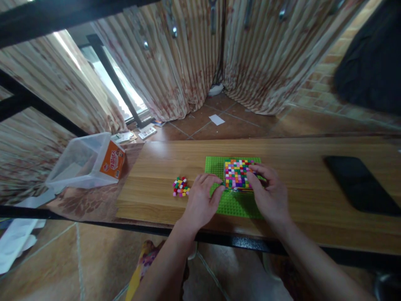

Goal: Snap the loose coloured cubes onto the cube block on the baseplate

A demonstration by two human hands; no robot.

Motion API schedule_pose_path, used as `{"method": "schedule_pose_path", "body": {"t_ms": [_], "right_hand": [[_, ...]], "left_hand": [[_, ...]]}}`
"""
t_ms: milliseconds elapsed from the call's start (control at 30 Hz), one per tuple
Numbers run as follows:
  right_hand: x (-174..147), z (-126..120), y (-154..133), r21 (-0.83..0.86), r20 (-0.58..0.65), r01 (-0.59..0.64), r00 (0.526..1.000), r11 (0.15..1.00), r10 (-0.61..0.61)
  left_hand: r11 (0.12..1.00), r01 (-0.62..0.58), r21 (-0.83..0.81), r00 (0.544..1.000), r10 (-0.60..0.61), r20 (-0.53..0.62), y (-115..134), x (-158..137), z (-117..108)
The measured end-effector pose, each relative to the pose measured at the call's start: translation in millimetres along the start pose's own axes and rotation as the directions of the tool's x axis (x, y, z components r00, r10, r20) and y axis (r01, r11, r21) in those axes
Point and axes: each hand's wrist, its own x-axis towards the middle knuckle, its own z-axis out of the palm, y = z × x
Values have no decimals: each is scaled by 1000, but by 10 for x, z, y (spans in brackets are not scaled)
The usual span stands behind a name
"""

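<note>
steadying, apparently, the multicoloured plastic-brick block point(236, 171) on the green studded baseplate point(241, 205), the right hand point(271, 190) is resting a half-spread grip at its right edge; the left hand point(202, 196) is almost pinching opposite, any hold unclear.

Hands: two — one left hand point(202, 196), one right hand point(272, 192). Green studded baseplate point(238, 207): one. Multicoloured brick block point(236, 171): one, its units too small to count reliably. Cluster of loose bricks point(181, 187): one — over ten pieces, exact number indeterminable. Wooden tabletop point(163, 159): one. Flat black slab point(360, 184): one. Clear plastic bin point(87, 177): one, bearing one orange label point(112, 161). White sheet point(216, 119) beyond the tabletop: one.
</note>
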Motion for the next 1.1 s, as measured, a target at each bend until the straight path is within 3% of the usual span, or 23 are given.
{"method": "schedule_pose_path", "body": {"t_ms": [433, 833, 1100], "right_hand": [[1, -3, -35, 22, 11, 15, 1000, 1000, -16], [-2, 3, -48, 58, 22, -15, 1000, 998, 13], [10, -12, -39, 28, 21, 7, 1000, 1000, -8]], "left_hand": [[997, -28, 78, 998, 32, -54, 20, 16, 141], [968, -128, 215, 989, 141, -45, 29, 17, 155], [994, -40, 100, 990, 53, -130, 39, 3, 203]]}}
